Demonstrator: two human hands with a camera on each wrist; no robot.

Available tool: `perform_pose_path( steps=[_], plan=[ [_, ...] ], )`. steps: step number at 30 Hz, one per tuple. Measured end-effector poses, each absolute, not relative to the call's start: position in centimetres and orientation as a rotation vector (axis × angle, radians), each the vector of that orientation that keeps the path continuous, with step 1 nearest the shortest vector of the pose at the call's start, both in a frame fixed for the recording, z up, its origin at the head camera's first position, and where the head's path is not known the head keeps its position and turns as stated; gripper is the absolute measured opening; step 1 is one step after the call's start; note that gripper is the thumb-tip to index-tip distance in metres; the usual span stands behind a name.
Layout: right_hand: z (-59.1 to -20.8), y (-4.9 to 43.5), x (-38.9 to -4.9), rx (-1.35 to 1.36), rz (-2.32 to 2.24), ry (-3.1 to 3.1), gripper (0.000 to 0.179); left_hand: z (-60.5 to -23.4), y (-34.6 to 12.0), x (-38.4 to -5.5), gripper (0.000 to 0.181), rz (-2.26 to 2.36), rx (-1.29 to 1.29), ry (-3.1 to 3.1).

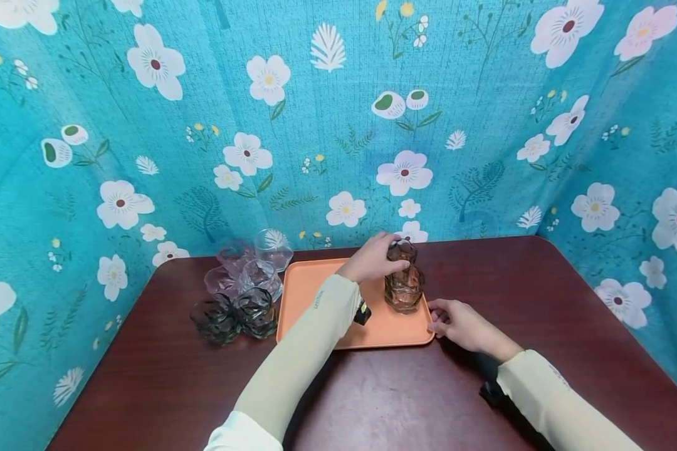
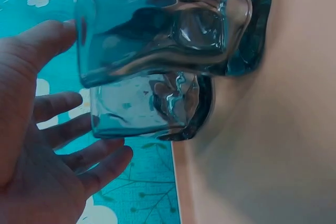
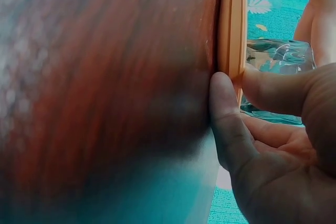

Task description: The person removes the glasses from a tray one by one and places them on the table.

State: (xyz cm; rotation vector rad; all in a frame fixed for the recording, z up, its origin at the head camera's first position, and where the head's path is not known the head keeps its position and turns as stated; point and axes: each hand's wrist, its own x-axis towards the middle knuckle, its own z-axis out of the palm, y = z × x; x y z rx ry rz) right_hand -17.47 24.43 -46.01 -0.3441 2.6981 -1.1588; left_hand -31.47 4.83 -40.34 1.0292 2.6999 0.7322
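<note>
Two brown translucent glasses, a far glass [image 1: 403, 250] and a near glass [image 1: 404, 291], stand one behind the other on the right part of an orange tray [image 1: 307, 288]. My left hand [image 1: 375, 258] is over the tray beside the far glass. In the left wrist view its fingers [image 2: 97, 156] are spread and extended next to the far glass [image 2: 144, 106], and the thumb lies at the rim of the near glass [image 2: 157, 40]. My right hand [image 1: 465, 326] pinches the tray's right edge [image 3: 233, 30] between thumb and fingers, near the front corner.
Left of the tray cluster several more glasses: dark grey ones [image 1: 217, 319] in front, pinkish [image 1: 222, 280] and clear ones [image 1: 273, 248] behind. All rest on a dark reddish-brown table [image 1: 372, 401]. A blue floral curtain [image 1: 316, 125] hangs along the table's back and sides.
</note>
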Motion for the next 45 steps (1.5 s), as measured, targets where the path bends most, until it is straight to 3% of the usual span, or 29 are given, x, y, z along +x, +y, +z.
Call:
perform_pose_path(
  steps=[20, 45],
  plan=[
    [-45.9, 23.6, -17.6, -0.356, -1.171, 2.705, 0.037, -39.8, 5.6, -31.5, 0.065, 0.727, 0.883, 2.780],
    [-46.0, 24.1, -17.3, -0.298, -1.137, 2.711, 0.039, -38.9, 1.6, -31.6, 0.069, 0.595, 0.731, 2.708]
  ],
)
